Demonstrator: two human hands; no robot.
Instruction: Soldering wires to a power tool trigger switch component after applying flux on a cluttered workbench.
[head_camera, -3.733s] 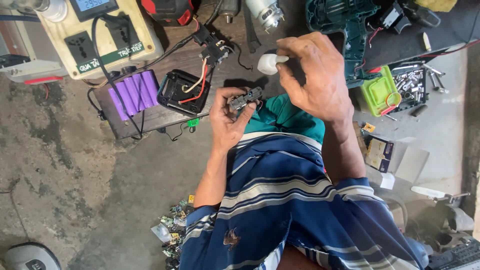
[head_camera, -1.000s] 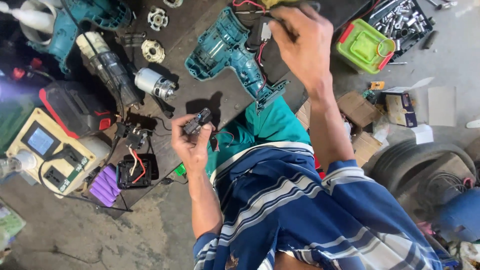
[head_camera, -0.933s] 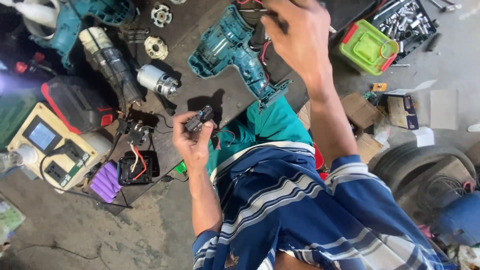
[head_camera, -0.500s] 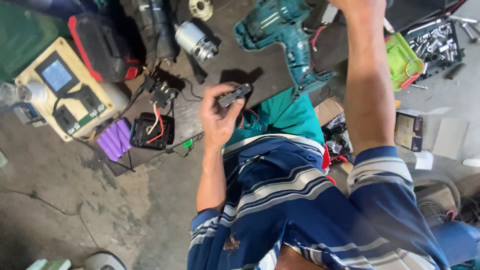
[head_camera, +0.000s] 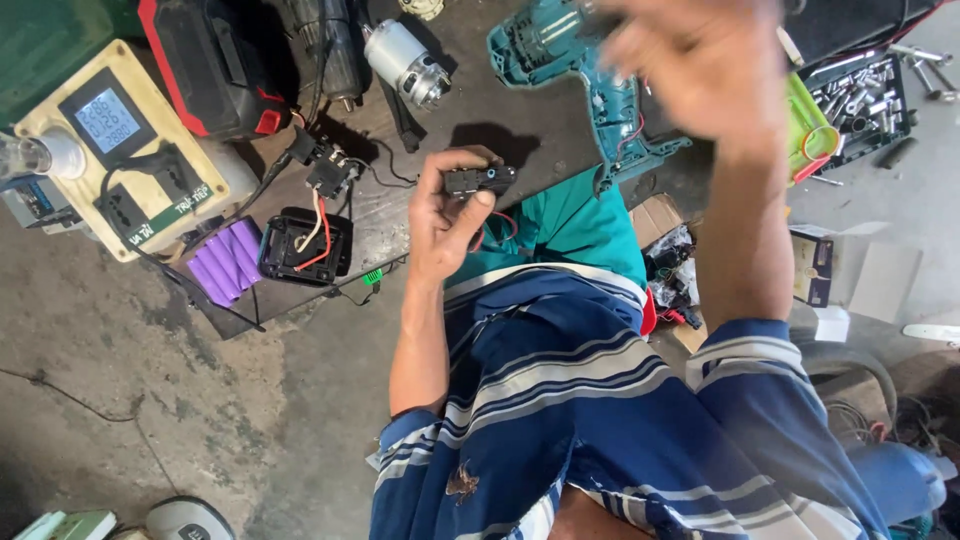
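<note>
My left hand (head_camera: 445, 215) is raised over the dark work board and pinches a small black switch module (head_camera: 480, 180) with red wires hanging from it. My right hand (head_camera: 700, 60) is blurred by motion at the top, above the teal drill housing (head_camera: 570, 60); whether it holds anything cannot be made out. A silver motor (head_camera: 405, 65) lies left of the drill housing. My striped blue shirt fills the lower middle.
A cream meter box with a display (head_camera: 120, 150) and a black-and-red battery pack (head_camera: 215, 65) sit top left. Purple battery cells (head_camera: 225, 262) lie beside an open black case with wires (head_camera: 305, 245). A green box (head_camera: 810, 130) and a tray of bits (head_camera: 860, 95) are right.
My right hand has come back from its far reach past the drill housing and is now blurred in motion. My left hand still holds the switch module. The view has shifted.
</note>
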